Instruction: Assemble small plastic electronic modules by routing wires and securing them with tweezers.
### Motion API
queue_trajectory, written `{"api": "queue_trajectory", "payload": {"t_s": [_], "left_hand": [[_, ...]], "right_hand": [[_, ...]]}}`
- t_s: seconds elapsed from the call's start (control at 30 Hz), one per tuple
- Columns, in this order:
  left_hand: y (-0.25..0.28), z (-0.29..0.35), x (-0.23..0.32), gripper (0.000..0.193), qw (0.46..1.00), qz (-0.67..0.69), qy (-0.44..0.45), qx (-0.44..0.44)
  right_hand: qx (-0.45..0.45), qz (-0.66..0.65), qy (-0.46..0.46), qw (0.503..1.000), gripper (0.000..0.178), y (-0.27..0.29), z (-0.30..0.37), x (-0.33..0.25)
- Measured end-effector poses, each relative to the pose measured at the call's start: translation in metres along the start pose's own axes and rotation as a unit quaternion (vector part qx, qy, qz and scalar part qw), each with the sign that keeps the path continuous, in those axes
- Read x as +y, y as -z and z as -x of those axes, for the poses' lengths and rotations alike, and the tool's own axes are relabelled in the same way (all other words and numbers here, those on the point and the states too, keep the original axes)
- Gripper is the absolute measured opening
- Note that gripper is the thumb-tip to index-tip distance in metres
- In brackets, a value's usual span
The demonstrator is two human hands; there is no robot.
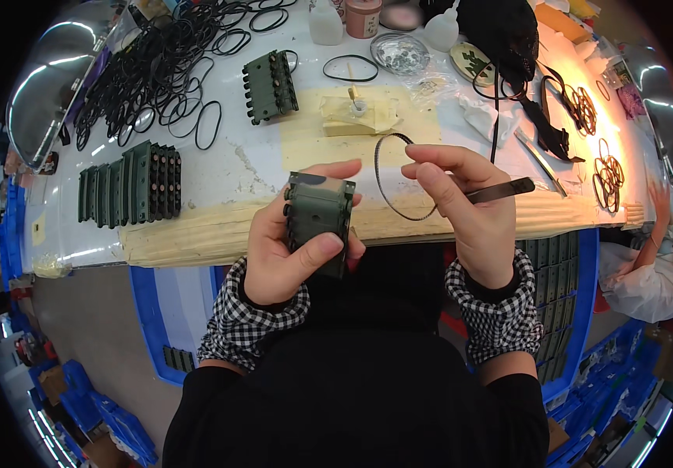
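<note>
My left hand (282,257) is closed around a green plastic model hull (318,204) with small wheels along its sides, like a toy tank's lower body. It is held in the air just in front of the table edge, to the left of my right hand. My right hand (469,207) pinches a thin black toothed rubber band (380,175), which hangs as an open loop between the hands, apart from the hull. The same hand also holds a dark, flat tool, seemingly tweezers (502,189), whose end sticks out to the right.
Several similar hulls (129,185) stand in a row on the left of the table (227,179); another hull (269,87) is farther back. Black bands (157,78) lie heaped at back left. A yellow block (360,115) holds a small cup. Blue trays (149,327) flank my lap. Another person's arm (652,222) is at right.
</note>
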State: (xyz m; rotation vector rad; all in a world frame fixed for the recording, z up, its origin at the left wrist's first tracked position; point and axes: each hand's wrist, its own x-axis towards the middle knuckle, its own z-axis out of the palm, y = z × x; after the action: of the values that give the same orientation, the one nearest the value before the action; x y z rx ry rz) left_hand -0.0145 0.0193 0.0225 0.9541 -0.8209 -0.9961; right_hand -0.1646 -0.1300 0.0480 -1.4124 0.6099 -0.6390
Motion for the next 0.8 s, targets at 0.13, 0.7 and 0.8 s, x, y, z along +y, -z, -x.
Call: {"api": "queue_trajectory", "payload": {"t_s": [0.13, 0.7, 0.8], "left_hand": [[0.007, 0.002, 0.011, 0.037, 0.994, -0.087, -0.038, -0.059], [0.012, -0.012, 0.009, 0.037, 0.980, 0.043, 0.161, -0.106], [0.020, -0.008, -0.003, 0.041, 0.967, 0.149, 0.154, -0.136]], "right_hand": [[-0.018, 0.016, 0.042, 0.999, 0.021, -0.002, -0.001, -0.005], [-0.077, 0.247, 0.177, 0.950, 0.016, 0.010, -0.003, -0.012], [-0.055, 0.269, 0.210, 0.938, 0.014, 0.013, -0.008, -0.001]]}}
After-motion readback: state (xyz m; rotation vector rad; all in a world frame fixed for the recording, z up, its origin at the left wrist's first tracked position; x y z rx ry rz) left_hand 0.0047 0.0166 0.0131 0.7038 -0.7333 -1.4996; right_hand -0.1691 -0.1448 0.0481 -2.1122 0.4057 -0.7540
